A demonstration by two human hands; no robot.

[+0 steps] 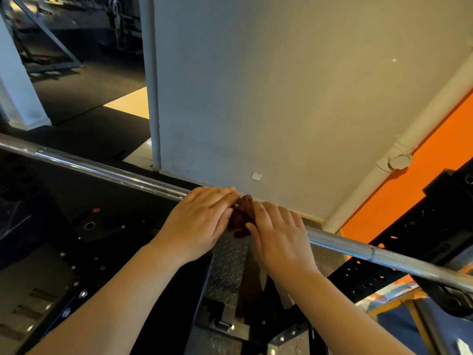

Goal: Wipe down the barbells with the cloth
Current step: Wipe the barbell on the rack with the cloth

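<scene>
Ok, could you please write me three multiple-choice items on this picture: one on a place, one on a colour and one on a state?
1. Where is the cloth? A on the floor; B on the barbell, between the left hand and the right hand; C on the wall pipe.
2. What colour is the wall panel at the right? A green; B blue; C orange.
3. How does the cloth lie? A bunched up; B spread flat; C hanging in a long strip.
Answers: 1 B, both hands flank it on the barbell; 2 C, it is plainly orange; 3 A, it shows as a crumpled wad between the fingers.
</scene>
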